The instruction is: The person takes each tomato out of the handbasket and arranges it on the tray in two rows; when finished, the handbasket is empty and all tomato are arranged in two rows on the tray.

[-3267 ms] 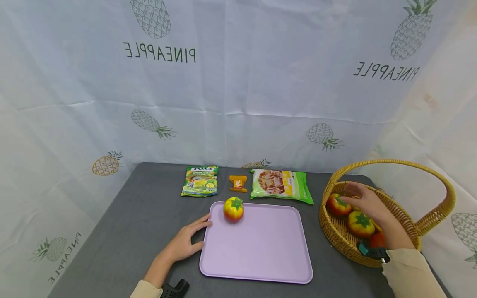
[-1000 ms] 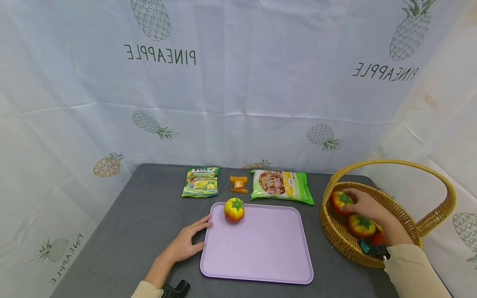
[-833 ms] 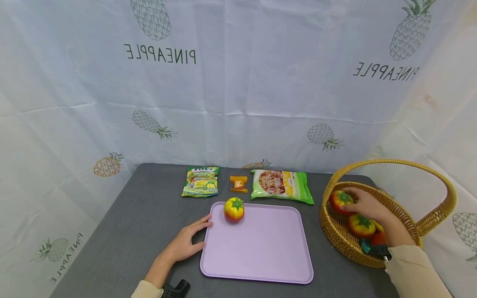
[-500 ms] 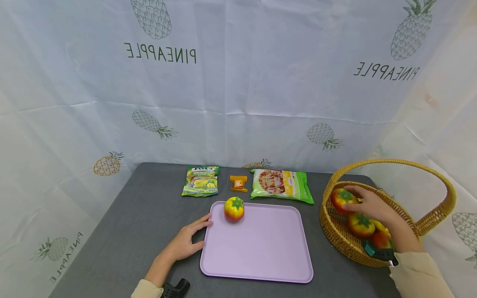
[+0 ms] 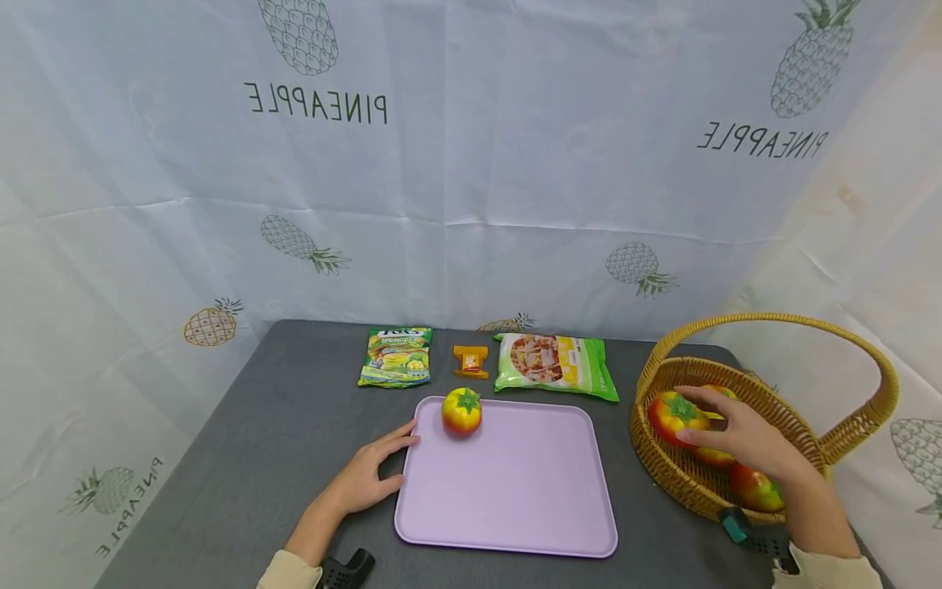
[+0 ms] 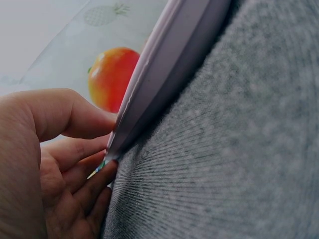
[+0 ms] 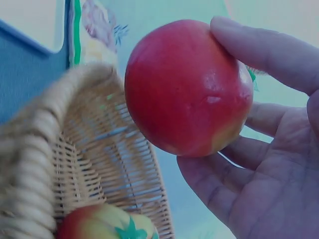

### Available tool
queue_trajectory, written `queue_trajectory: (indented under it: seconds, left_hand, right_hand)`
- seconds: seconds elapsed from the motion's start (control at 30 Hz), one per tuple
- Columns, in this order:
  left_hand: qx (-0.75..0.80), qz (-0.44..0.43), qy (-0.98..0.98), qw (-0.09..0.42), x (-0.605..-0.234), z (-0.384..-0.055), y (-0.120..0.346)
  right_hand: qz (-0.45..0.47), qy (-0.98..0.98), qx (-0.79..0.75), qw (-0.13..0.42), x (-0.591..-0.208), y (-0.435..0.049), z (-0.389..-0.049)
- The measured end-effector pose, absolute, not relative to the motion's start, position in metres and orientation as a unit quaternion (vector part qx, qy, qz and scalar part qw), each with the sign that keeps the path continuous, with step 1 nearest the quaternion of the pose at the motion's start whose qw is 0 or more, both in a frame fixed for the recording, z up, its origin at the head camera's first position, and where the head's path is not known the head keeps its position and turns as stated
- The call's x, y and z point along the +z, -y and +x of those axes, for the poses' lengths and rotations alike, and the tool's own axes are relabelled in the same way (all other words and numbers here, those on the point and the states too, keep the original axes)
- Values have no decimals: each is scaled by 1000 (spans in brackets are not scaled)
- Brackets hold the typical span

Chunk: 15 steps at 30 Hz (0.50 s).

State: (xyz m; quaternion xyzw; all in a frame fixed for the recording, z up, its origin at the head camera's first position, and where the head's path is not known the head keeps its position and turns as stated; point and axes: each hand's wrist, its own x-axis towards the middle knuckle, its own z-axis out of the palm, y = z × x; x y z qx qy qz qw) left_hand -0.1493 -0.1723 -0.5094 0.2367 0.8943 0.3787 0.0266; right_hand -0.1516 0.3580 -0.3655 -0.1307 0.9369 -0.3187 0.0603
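My right hand (image 5: 743,438) grips a red-and-yellow tomato (image 5: 673,417) with a green star-shaped top, between thumb and fingers. In the right wrist view, this tomato (image 7: 184,92) is raised above the wicker basket (image 7: 47,134). Inside the basket another tomato (image 7: 107,221) shows below it. On the left, my left hand (image 5: 364,478) rests with spread fingers against the left edge of the lilac tray (image 5: 508,499). The left wrist view has the thumb and fingertips (image 6: 102,124) right at the tray's rim. One tomato (image 5: 461,412) sits in the tray's far left corner.
Behind the tray lie a green soup packet (image 5: 396,358), a small orange wrapped snack (image 5: 471,361) and a larger green-and-white bag (image 5: 555,366). The basket's tall handle (image 5: 780,317) arches above its right side. A pineapple-print curtain (image 5: 471,164) hangs behind the table.
My right hand has closed around a tomato in the basket and lifted it, its wrist drawing back toward me. More of the other tomatoes now shows. The left hand has stayed at the tray.
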Motion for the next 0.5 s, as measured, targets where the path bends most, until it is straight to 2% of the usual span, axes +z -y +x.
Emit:
queue_trajectory:
  seconds: [0.23, 0.5]
  left_hand:
    - [377, 239, -895, 21, -511, -149, 172]
    - [375, 239, -895, 21, -511, -149, 172]
  right_hand:
    - [-137, -923, -356, 46, -374, -336, -138]
    - [-130, -870, -469, 72, -398, -296, -129]
